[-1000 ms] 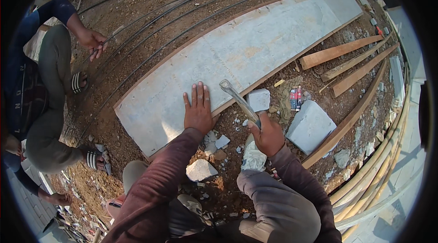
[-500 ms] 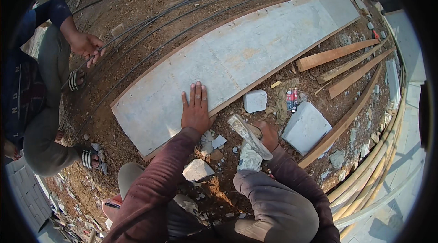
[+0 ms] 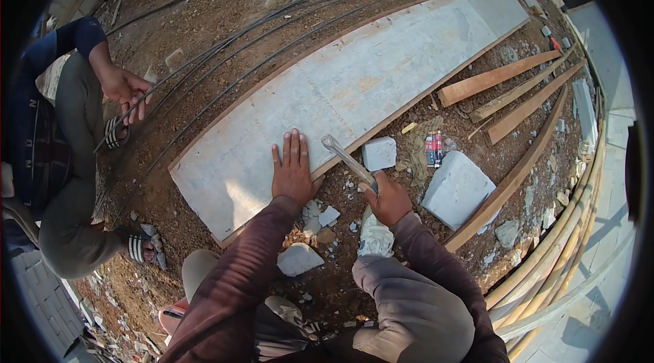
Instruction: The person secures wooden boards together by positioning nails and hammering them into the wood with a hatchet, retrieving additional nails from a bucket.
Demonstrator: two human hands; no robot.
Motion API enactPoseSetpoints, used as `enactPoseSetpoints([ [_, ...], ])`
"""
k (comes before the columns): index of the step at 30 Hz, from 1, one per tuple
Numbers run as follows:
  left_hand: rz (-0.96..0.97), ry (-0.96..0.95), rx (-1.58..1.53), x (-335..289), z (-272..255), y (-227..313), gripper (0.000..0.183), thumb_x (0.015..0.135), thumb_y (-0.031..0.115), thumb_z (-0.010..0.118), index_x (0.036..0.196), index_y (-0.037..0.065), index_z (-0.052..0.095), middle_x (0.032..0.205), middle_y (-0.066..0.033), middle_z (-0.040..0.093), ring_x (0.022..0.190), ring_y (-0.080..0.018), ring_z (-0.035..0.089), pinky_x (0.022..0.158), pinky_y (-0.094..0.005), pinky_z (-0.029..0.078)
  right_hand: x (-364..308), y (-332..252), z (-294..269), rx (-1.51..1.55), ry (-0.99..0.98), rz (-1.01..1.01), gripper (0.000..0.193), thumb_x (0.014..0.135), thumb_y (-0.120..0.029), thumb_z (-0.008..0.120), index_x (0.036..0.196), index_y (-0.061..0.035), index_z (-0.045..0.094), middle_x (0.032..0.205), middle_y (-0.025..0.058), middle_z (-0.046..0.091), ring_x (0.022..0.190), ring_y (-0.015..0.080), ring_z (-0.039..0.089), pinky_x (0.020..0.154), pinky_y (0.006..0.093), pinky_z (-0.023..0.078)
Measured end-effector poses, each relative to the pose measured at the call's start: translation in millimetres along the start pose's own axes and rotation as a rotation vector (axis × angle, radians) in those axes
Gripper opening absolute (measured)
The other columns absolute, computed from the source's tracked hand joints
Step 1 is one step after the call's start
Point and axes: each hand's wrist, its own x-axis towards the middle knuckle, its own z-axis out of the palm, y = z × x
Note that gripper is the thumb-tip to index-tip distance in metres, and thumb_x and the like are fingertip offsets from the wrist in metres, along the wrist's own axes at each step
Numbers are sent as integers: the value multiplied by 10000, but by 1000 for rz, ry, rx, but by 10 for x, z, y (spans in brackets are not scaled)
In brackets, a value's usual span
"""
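A long pale stone slab (image 3: 354,84) is lying flat across the brown dirt, running from the lower left up toward the upper right. Thin steel bars (image 3: 272,36) are curving over the ground just beyond its far edge. Several wooden planks (image 3: 497,80) are lying to the right of the slab, well apart from the hands. Another person is squatting at the left, their hand (image 3: 126,87) resting at the bars. A square stone block (image 3: 456,189) is sitting on the dirt just right of the right hand, and a smaller block (image 3: 379,153) is lying near the slab's near edge. The left hand (image 3: 293,169) is pressing flat, fingers spread and holding nothing, on the slab's near edge. The right hand (image 3: 387,198) is gripping, fist closed, the handle of a hammer (image 3: 347,159), whose head is sitting at the slab's near edge, just beside the left hand. Small stone chips (image 3: 320,216) are lying below both hands.
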Motion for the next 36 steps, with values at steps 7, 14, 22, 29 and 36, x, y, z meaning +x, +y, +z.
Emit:
enactPoseSetpoints([
  [7,15,44,-27,25,30,35,1060,769,523,672,1492,-55,156,1576,-214,122,1475,-341,85,1175,-536,67,-111,193,77,-114,-106,128,412,866,-411,649,1003,-37,542,751,198,644,666,412,639,587,514,503],
  [14,17,46,-23,-10,10,-33,1081,761,534,679,1489,-64,150,1574,-226,113,1477,-342,73,1177,-533,60,-27,132,62,-87,50,0,343,929,-367,585,933,-30,525,787,228,647,690,432,637,592,524,501],
  [22,30,70,25,-547,59,-626,1194,682,636,698,1481,-72,162,1573,-242,95,1466,-414,28,1151,-597,13,-206,-327,-187,-3,199,-465,413,844,-393,666,1008,-27,571,855,133,607,754,329,633,641,439,514],
  [29,-44,-45,65,-549,5,-549,1153,697,557,725,1508,-11,134,1583,-214,86,1473,-385,25,1163,-573,16,-217,-159,-215,109,226,-642,457,856,-433,636,1038,-16,586,872,158,620,783,324,642,679,436,524],
  [36,-27,-34,-31,-547,-11,-550,1197,679,533,746,1506,-33,92,1579,-230,64,1470,-396,17,1163,-568,16,1,141,25,-31,-106,128,428,921,-414,572,998,6,552,755,207,637,716,412,637,633,511,506],
])
